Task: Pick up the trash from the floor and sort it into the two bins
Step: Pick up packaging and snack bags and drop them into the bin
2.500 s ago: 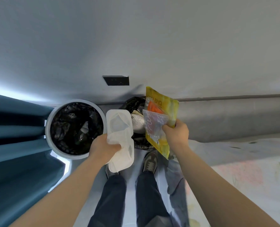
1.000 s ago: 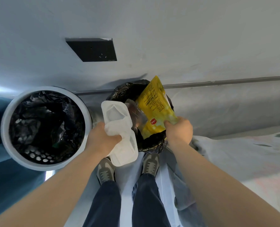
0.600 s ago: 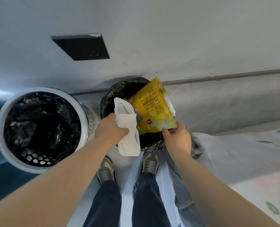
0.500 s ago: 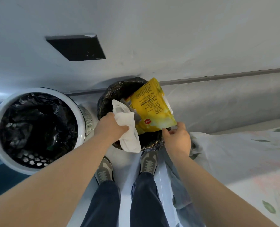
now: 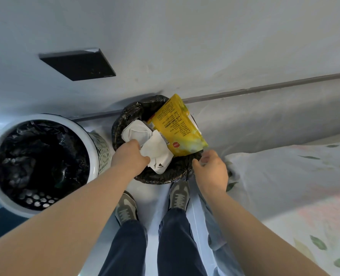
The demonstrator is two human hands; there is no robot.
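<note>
Two bins stand against the wall. The big white perforated bin (image 5: 94,150) with a black liner is on the left. The small black-lined bin (image 5: 155,179) is at the centre, just beyond my shoes. A yellow snack bag (image 5: 177,128) leans inside the small bin, its top poking above the rim. Beside it a white plastic tray (image 5: 157,152) lies across the same bin's mouth. My left hand (image 5: 130,156) grips the tray's near-left edge. My right hand (image 5: 211,170) hovers just below the yellow bag with loose fingers, holding nothing.
A black panel (image 5: 79,64) is set in the grey wall above the bins. A pale sheet with a leaf print (image 5: 284,186) covers the floor on the right. My shoes (image 5: 125,208) stand close to the small bin.
My right hand has let go of the yellow bag, which now rests in the small bin. My left hand has lowered the white tray into that bin's mouth.
</note>
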